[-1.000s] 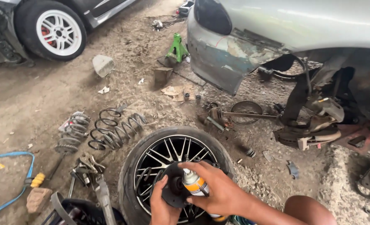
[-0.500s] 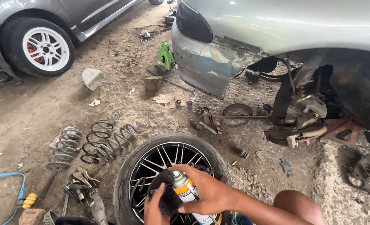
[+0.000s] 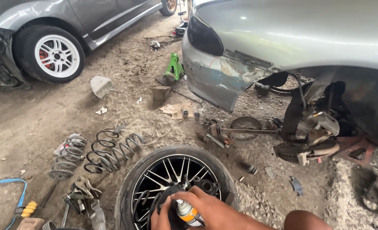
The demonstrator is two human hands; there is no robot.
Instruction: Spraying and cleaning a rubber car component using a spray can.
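Down at the bottom edge the right hand (image 3: 210, 208) is wrapped round a small spray can (image 3: 188, 212), fingers closed about its body, so the can shows only as a silver neck and an orange band between them. The left hand (image 3: 161, 218) comes in just beside it, fingers curled against a dark round part (image 3: 168, 200) that rests on the spokes of the black alloy wheel (image 3: 176, 183) lying flat on the dirt floor (image 3: 125, 98); whether that hand grips the part or merely steadies it I cannot tell. This reads as the spraying step on that dark part, can brought in close and held over the wheel's hub. The can's long axis runs nearly upright, tipped a little, its top end pointing up and slightly left toward the part; the nozzle itself is hidden by the fingers. The next move would call for a finger on the cap and the outlet aimed squarely at the part, with the left hand keeping it from rolling. Off to the left lie loose coil springs (image 3: 112, 151), and on the right the jacked silver car (image 3: 291, 38) shows its bare hub and brake assembly (image 3: 312, 142).
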